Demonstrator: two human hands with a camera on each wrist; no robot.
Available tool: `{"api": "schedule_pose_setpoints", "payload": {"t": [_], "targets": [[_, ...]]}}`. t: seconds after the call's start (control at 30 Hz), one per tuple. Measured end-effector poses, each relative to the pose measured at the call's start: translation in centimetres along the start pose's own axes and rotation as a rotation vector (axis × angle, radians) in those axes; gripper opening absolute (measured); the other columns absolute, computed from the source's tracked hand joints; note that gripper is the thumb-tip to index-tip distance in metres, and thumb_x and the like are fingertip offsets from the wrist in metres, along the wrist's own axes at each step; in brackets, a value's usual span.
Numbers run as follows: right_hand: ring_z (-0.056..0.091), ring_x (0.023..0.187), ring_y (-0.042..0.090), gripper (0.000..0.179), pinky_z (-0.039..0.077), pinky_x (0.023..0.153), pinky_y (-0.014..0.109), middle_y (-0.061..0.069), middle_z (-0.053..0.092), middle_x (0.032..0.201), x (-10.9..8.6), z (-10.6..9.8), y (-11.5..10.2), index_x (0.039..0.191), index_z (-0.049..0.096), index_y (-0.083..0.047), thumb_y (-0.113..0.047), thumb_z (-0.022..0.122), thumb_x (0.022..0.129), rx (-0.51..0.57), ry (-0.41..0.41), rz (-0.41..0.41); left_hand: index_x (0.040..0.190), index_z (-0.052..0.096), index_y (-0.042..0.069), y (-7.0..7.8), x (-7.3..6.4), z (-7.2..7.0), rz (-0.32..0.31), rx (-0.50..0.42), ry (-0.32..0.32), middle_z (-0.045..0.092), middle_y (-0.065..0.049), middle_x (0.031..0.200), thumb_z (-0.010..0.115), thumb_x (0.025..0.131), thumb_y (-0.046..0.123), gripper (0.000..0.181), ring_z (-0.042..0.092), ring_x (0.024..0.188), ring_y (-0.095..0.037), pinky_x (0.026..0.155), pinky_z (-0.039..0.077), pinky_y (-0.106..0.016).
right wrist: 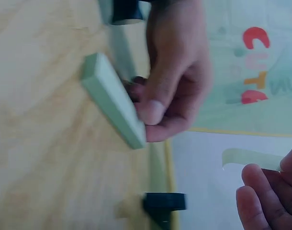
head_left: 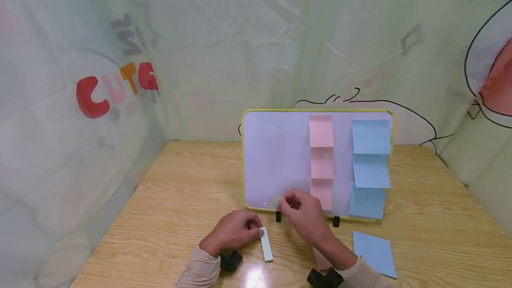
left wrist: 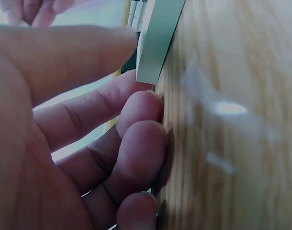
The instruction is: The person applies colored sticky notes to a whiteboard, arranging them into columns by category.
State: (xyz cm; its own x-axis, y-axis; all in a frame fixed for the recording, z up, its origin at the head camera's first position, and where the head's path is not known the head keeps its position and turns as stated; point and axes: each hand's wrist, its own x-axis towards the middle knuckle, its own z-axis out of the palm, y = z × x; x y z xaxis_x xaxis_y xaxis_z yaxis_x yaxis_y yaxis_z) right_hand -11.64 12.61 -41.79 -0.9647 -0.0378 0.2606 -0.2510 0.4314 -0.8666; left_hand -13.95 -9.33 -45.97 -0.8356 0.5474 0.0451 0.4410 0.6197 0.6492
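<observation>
My left hand (head_left: 236,230) pinches the far end of a narrow pale green sticky note pad (head_left: 266,248) between thumb and fingers, low over the table. In the left wrist view the same pad (left wrist: 160,43) sits at the thumb tip, with the other fingers curled below. My right hand (head_left: 306,214) is in front of the whiteboard's (head_left: 276,159) lower edge, pinching one thin pale green sticky note (right wrist: 251,157). That note is curved and hangs out from the fingertips. Whether it touches the board, I cannot tell.
Columns of pink notes (head_left: 321,131) and blue notes (head_left: 370,137) hang on the yellow-framed board, which stands on black feet (head_left: 336,222). A blue sticky note pad (head_left: 375,254) lies at the right. Something pink (head_left: 321,259) shows partly from under my right forearm.
</observation>
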Motion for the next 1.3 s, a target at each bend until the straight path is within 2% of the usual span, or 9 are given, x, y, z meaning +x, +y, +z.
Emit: {"api": "schedule_pose_setpoints", "payload": {"t": [0.43,0.6,0.7,1.1,1.2,1.3], "targets": [[0.070,0.085,0.013,0.007,0.055,0.076,0.028,-0.003,0.074,0.086,1.5,-1.7,-2.1,0.100,0.070,-0.008,-0.013,0.067,0.096,0.013,0.099,-0.070,0.089,0.072,0.025,-0.2,-0.1,0.4,-0.020,0.015,0.020,0.057,0.019,0.073,0.071,0.090,0.029,0.005,0.053,0.068,0.002,0.064,0.044,-0.022],[0.070,0.081,0.011,0.006,0.055,0.074,0.025,-0.003,0.073,0.085,2.0,-2.2,-2.9,0.099,0.071,-0.006,-0.010,0.069,0.095,0.016,0.174,-0.181,0.090,0.072,0.024,0.0,-0.1,0.4,-0.018,0.018,0.024,0.058,0.019,0.074,0.069,0.091,0.029,0.005,0.054,0.069,0.001,0.065,0.044,-0.022],[0.070,0.079,0.010,0.006,0.055,0.072,0.022,-0.003,0.073,0.086,2.5,-2.4,-3.4,0.099,0.071,-0.006,-0.009,0.071,0.093,-0.020,0.228,-0.260,0.090,0.072,0.025,0.0,-0.1,0.4,-0.014,0.024,0.042,0.058,0.019,0.076,0.068,0.092,0.029,0.006,0.054,0.071,0.001,0.066,0.045,-0.023],[0.071,0.076,0.014,0.009,0.050,0.073,0.013,0.004,0.075,0.088,5.3,-3.4,-5.5,0.098,0.073,-0.001,-0.005,0.071,0.090,-0.135,0.356,-0.500,0.094,0.075,0.023,0.4,0.3,0.3,0.001,0.069,0.170,0.061,0.018,0.079,0.065,0.097,0.028,0.011,0.055,0.070,0.002,0.064,0.046,-0.023],[0.071,0.074,0.015,0.009,0.053,0.073,0.018,0.006,0.075,0.088,6.1,-3.8,-5.9,0.098,0.072,0.001,-0.003,0.071,0.090,-0.147,0.375,-0.574,0.094,0.075,0.023,0.8,0.7,0.0,0.020,0.111,0.226,0.061,0.018,0.080,0.065,0.097,0.026,0.011,0.055,0.071,0.002,0.064,0.046,-0.023],[0.072,0.074,0.016,0.009,0.057,0.071,0.029,0.006,0.076,0.090,6.9,-4.1,-6.1,0.098,0.073,0.001,-0.003,0.070,0.090,-0.164,0.394,-0.631,0.092,0.074,0.024,1.5,1.2,-0.5,0.042,0.153,0.283,0.061,0.017,0.081,0.065,0.097,0.025,0.010,0.054,0.071,0.001,0.064,0.045,-0.023]]}}
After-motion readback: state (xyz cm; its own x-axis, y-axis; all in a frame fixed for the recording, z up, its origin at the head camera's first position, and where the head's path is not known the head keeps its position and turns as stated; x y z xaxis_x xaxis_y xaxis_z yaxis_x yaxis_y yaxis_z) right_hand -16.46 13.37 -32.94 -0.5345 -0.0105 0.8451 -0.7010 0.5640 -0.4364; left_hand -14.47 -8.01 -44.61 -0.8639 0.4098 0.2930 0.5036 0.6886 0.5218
